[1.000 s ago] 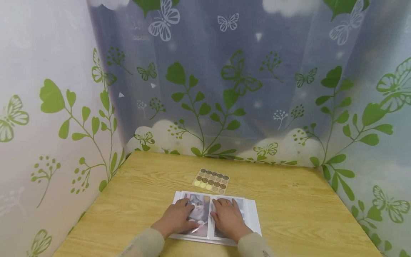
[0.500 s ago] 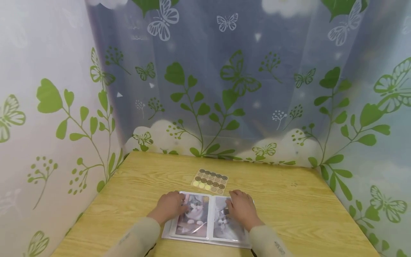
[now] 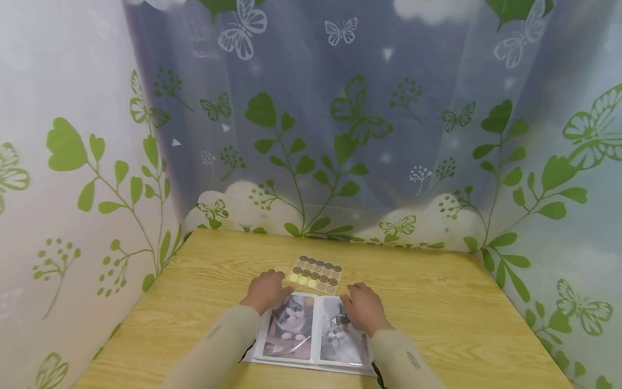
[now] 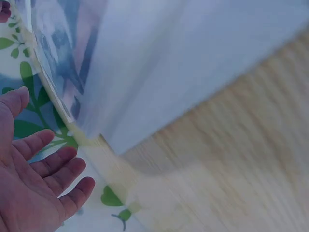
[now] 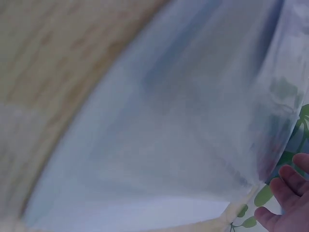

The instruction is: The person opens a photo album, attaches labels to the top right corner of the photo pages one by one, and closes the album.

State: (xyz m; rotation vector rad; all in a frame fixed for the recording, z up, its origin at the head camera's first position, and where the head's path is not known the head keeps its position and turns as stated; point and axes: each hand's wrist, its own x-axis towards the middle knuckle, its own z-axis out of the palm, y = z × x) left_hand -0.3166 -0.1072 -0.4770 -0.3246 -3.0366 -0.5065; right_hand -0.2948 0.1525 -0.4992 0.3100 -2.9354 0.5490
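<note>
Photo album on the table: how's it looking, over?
Left hand at far left corner, right hand at far right; contact unclear. Photo album lying open, cat photo showing. Spotted sheet just beyond, seemingly not in the way.

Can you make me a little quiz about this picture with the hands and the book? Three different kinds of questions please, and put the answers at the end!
1. Pick one: what lies just beyond the photo album, farther from the person?
A) a drinking mug
B) a flat sheet with rows of circles
C) a pair of scissors

2. True or false: the photo album is shut.

3. Fill the gap: in the head view, the cat photo on the left is nearer the person's ____ hand.

Key
1. B.
2. False: it lies open on the table.
3. Left: the left hand is by that side's top corner.
</note>
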